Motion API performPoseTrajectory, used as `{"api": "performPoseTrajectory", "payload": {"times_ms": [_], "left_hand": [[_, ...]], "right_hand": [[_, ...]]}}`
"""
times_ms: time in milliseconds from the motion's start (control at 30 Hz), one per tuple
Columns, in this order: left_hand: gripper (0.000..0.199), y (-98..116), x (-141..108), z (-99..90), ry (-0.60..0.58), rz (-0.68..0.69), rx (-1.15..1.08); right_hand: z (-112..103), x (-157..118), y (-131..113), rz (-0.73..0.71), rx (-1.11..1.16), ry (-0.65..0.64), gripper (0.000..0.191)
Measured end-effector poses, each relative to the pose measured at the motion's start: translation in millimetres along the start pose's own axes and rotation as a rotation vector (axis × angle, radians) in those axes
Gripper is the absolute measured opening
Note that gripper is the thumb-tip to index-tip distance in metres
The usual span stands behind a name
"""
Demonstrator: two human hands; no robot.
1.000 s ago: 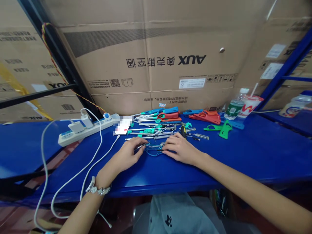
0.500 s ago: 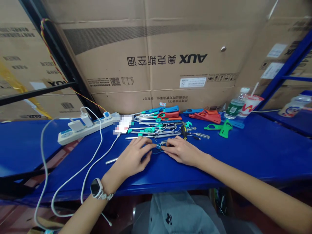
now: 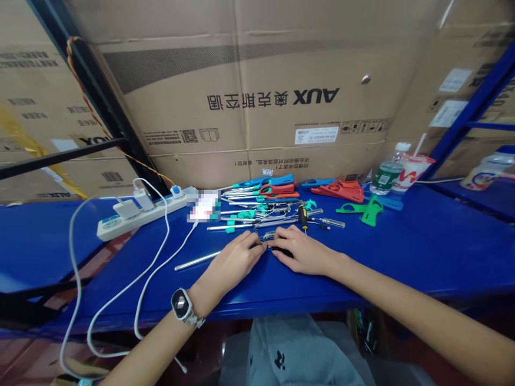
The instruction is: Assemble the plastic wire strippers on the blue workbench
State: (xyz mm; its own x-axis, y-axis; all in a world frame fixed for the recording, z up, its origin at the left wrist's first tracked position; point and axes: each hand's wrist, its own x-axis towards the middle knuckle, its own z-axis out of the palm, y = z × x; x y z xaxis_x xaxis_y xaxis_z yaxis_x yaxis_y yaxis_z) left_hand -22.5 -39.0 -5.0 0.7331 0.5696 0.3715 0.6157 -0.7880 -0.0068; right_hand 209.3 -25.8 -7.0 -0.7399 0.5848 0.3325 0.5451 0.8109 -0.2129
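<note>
My left hand point(image 3: 240, 257), with a watch on the wrist, has its fingers bent and pressed together near the middle of the blue table. Its fingertips nearly meet those of my right hand point(image 3: 296, 250). Both hands pinch at small parts of a lighter assembly between them, too small and covered to name. A metal tube point(image 3: 197, 261) lies on the table and runs under my left hand. Just behind the fingers are a small clear part point(image 3: 267, 235) and a yellow and black screwdriver point(image 3: 303, 216). Several metal tubes with green pieces point(image 3: 245, 214) lie beyond.
Blue and red lighter shells point(image 3: 338, 190) and green ones point(image 3: 372, 210) lie at the back. A bottle point(image 3: 387, 174) and a cup point(image 3: 414, 170) stand at the back right. At the left are a power strip point(image 3: 148, 212), white cables and a phone point(image 3: 204, 205).
My left hand has moved right and its fingers have drawn together, uncovering more of the metal tube. My right hand has hardly moved. The view has shifted slightly.
</note>
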Motion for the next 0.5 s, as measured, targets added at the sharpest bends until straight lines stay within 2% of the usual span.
{"api": "performPoseTrajectory", "payload": {"times_ms": [100, 200, 267, 300, 433, 500], "left_hand": [[0.03, 0, -1, 0.3, 0.004, 0.022, -0.04], [0.027, 0, -3, -0.1, 0.011, 0.032, -0.065], [0.028, 0, -3, -0.7, 0.005, 0.027, -0.06], [0.028, 1, -3, -1.0, 0.0, 0.024, -0.056], [0.03, 0, -3, -1.1, -0.017, 0.013, -0.051], [0.03, 0, -3, -0.4, -0.013, 0.013, -0.055]], "right_hand": [[-1, 1, 0, 0.054, 0.106, 0.014, 0.026], [-6, 6, 5, 0.114, 0.206, 0.151, 0.026], [-10, 14, 10, 0.153, 0.182, 0.203, 0.024], [-13, 19, 13, 0.162, 0.131, 0.171, 0.023], [-21, 35, 23, 0.184, 0.016, -0.11, 0.015], [-24, 41, 25, 0.177, 0.017, -0.156, 0.011]]}}
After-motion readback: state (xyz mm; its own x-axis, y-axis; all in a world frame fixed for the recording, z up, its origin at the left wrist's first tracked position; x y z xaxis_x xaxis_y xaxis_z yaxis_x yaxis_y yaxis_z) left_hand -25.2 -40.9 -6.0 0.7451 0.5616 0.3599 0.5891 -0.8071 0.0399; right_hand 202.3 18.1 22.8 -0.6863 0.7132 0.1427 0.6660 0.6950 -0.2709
